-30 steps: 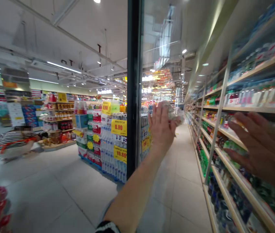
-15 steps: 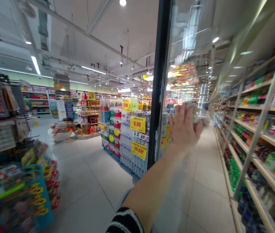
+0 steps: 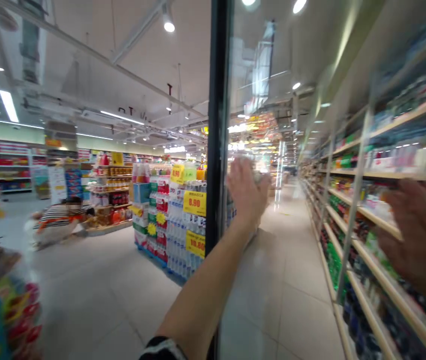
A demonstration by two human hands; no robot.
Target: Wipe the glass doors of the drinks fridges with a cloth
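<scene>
My left hand (image 3: 247, 192) is raised in front of a glass pane (image 3: 248, 280), fingers up and palm turned away. Under its fingers a pale, crumpled cloth (image 3: 258, 174) shows partly, pressed toward the glass; most of it is hidden by the hand. A dark upright frame (image 3: 218, 125) borders the pane just left of the hand. At the right edge, my right hand (image 3: 417, 240) is up in front of the shelves, dark and smeared by motion. Its fingers look stretched out, and I see nothing in it.
Shelves of bottles (image 3: 366, 215) run along the right. Left of the frame stands a stack of bottled water (image 3: 177, 230) with yellow price signs. A person in a striped top (image 3: 58, 215) crouches farther left. A goods rack (image 3: 2, 310) fills the lower left corner.
My view has turned to the right, so the frame and water stack sit farther left. My left hand stays at the glass with the cloth. My right hand has come into view.
</scene>
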